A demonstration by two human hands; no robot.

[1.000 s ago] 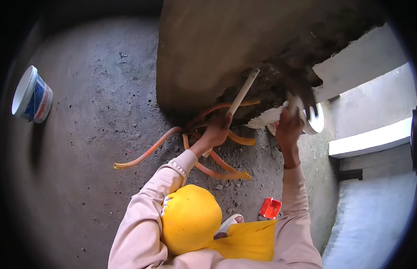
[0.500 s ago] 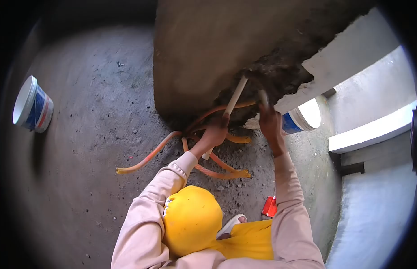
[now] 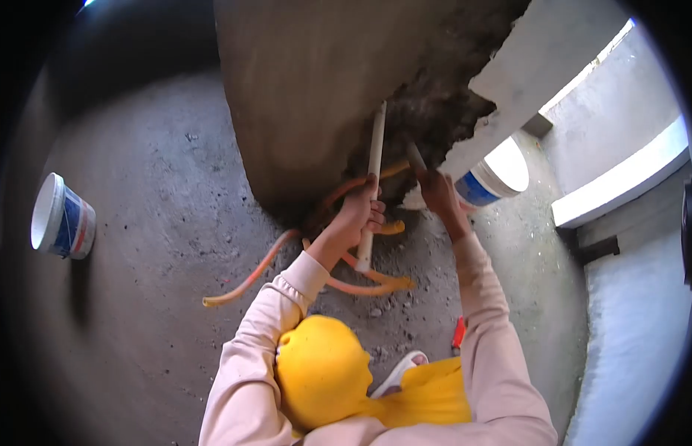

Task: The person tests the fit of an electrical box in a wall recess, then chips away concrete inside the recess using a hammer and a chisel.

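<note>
My left hand [image 3: 355,217] is wrapped round a white plastic pipe [image 3: 376,141]. The pipe's far end meets the rough, broken patch [image 3: 439,108] in the plastered wall [image 3: 309,82], and its near end hangs below my fist. My right hand [image 3: 440,196] grips a short grey tool [image 3: 416,157] whose narrow, flat-looking end points at the same patch; its kind is unclear in the shadow. Orange corrugated conduits [image 3: 260,267] come out at the base of the wall, behind and below my left hand, with their cut ends spread over the floor.
Behind my right hand stands a white and blue bucket [image 3: 507,167]; a similar bucket [image 3: 56,212] is at far left. A red object [image 3: 458,332] lies partly hidden by my right forearm. Rubble [image 3: 376,312] litters the floor. A pale ledge [image 3: 621,178] runs along the right.
The pipe has swung more upright, and its upper end has shifted left. My right hand and its tool have dropped slightly away from the patch. The whole view has shifted a little.
</note>
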